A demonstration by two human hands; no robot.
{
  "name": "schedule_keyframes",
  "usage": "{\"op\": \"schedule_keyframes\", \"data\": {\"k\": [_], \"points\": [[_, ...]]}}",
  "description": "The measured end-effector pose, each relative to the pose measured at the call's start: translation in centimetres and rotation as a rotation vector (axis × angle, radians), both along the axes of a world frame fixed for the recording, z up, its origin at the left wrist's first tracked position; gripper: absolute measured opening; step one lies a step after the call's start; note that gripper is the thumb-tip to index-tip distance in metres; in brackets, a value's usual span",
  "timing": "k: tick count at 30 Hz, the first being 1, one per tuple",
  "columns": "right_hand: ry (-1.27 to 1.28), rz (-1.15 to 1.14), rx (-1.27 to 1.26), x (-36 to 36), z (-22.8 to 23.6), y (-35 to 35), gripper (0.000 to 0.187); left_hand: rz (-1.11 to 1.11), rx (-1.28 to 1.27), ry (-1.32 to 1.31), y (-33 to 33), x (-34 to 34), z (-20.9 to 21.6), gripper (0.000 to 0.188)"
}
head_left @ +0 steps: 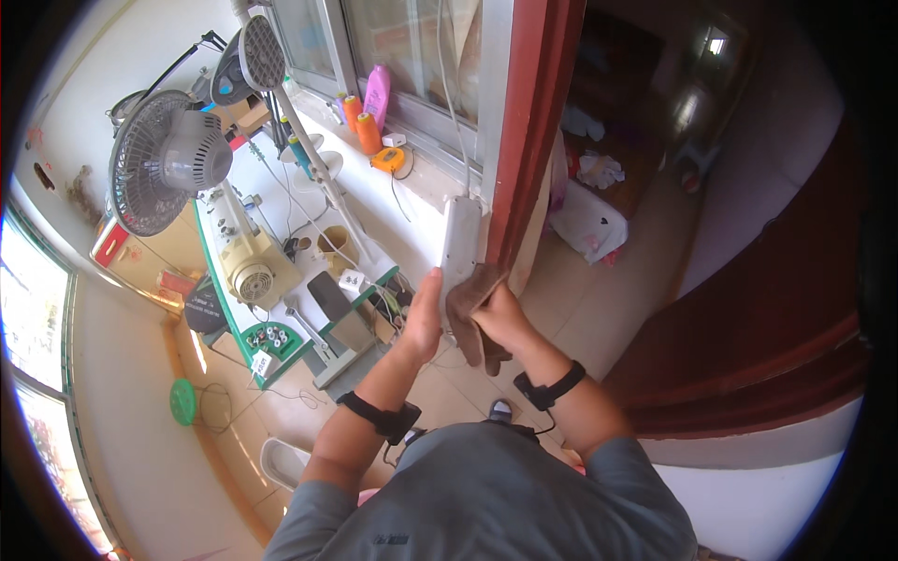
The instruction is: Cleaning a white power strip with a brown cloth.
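Note:
A long white power strip [459,238] stands upright in front of me, with its cord running up along the window frame. My left hand [426,316] grips the left side of its lower part, thumb pointing up along the edge; its other fingers are mostly hidden. In my right hand [502,320] is a crumpled brown cloth [465,313], closed in the fingers and pressed against the right side of the strip. The cloth covers part of the strip's lower end and hangs down below it.
To the left, a white table [276,192] with green edging carries a sewing machine [251,266]. A grey fan [164,164] rises above it. Orange thread spools [368,134] and a tape measure [387,159] sit on the windowsill. A red-brown door frame [528,122] stands close on the right.

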State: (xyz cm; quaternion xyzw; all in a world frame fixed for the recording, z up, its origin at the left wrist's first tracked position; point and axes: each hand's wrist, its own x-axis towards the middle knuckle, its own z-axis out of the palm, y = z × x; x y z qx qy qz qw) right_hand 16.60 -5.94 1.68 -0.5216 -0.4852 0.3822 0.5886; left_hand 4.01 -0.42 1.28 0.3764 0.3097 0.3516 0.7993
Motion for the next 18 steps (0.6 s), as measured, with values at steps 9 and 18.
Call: {"op": "schedule_keyframes", "data": {"k": [9,18], "points": [[-0.021,0.091,0.019,1.2,0.6,0.4,0.04,-0.107,-0.006,-0.08,0.8,-0.6,2.0,0.061],[0.04,0.178,0.041,1.7,1.1,0.7,0.041,-0.049,0.111,-0.02,1.2,0.1,1.9,0.056]]}}
